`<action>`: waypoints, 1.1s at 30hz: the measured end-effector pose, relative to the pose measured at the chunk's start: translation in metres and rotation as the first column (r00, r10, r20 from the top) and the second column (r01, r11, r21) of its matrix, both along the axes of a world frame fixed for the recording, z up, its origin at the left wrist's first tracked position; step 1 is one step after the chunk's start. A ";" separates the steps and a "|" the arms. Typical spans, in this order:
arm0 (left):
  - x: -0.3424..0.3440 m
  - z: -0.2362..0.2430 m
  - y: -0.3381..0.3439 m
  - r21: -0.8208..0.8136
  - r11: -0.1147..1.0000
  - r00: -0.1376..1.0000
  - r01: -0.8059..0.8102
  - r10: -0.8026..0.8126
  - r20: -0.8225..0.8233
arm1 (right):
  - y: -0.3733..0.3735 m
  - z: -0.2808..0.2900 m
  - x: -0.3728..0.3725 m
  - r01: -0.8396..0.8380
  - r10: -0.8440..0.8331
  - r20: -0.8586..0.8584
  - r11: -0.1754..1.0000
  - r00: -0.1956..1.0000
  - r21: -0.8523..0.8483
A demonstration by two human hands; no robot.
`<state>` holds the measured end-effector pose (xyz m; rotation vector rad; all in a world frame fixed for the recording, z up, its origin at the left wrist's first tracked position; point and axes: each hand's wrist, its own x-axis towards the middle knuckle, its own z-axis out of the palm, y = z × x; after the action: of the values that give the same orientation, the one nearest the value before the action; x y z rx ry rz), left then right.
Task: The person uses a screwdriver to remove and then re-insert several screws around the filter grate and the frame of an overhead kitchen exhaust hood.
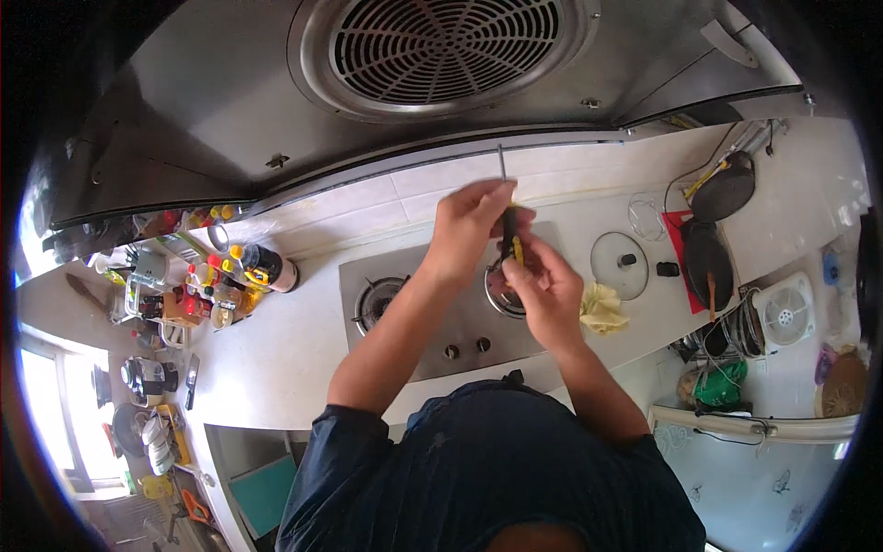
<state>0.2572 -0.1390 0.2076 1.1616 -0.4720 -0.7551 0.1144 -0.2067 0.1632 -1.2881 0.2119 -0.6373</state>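
Both my hands hold a screwdriver (510, 236) upright above the stove, its thin metal shaft pointing up toward the range hood. My left hand (466, 224) is closed at the top of the handle, where the shaft begins. Lower down, the fingers of my right hand (549, 287) grip the black-and-yellow handle. Beneath them lies the steel two-burner gas stove (418, 336); my hands partly cover its right burner (504, 299), while the left burner (377, 302) shows beside my left forearm. A crumpled pale yellow cloth (603, 309) sits just right of my right hand.
Overhead hangs the range hood with its round grille (446, 46). A glass lid (619, 265) rests right of the stove, near dark pans (706, 262). Bottles (267, 267) crowd the left counter, and a knife (191, 380) lies near its edge. A white fan (785, 311) stands far right.
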 end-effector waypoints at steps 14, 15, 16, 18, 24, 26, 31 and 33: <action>0.057 0.033 -0.032 -0.027 0.998 0.995 0.060 -0.057 0.083 | -0.025 0.038 0.030 -0.070 0.060 0.045 0.957 0.997 0.281; 0.059 0.032 -0.031 -0.038 0.998 0.995 0.056 -0.053 0.085 | -0.026 0.037 0.031 -0.086 0.072 0.057 0.952 0.996 0.293; 0.060 0.032 -0.031 -0.049 0.997 0.995 0.053 -0.048 0.088 | -0.027 0.037 0.032 -0.083 0.070 0.057 0.953 0.996 0.293; 0.061 0.031 -0.032 -0.046 0.997 0.995 0.059 -0.055 0.088 | -0.027 0.036 0.033 -0.094 0.082 0.055 0.951 0.995 0.293; 0.061 0.030 -0.031 -0.034 0.998 0.995 0.057 -0.054 0.080 | -0.026 0.032 0.034 -0.073 0.068 0.026 0.958 0.997 0.279; 0.061 0.030 -0.031 -0.040 0.997 0.995 0.060 -0.056 0.080 | -0.027 0.031 0.034 -0.080 0.074 0.034 0.958 0.997 0.274; 0.063 0.027 -0.033 -0.057 0.996 0.996 0.072 -0.068 0.064 | -0.028 0.029 0.034 -0.073 0.062 0.052 0.963 0.997 0.258; 0.063 0.027 -0.032 -0.062 0.995 0.996 0.073 -0.070 0.063 | -0.027 0.031 0.034 -0.056 0.047 0.041 0.964 0.998 0.260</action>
<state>0.3202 -0.1715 0.2345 1.1147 -0.5868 -0.7630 0.1485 -0.2335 0.1941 -1.0250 0.2250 -0.5663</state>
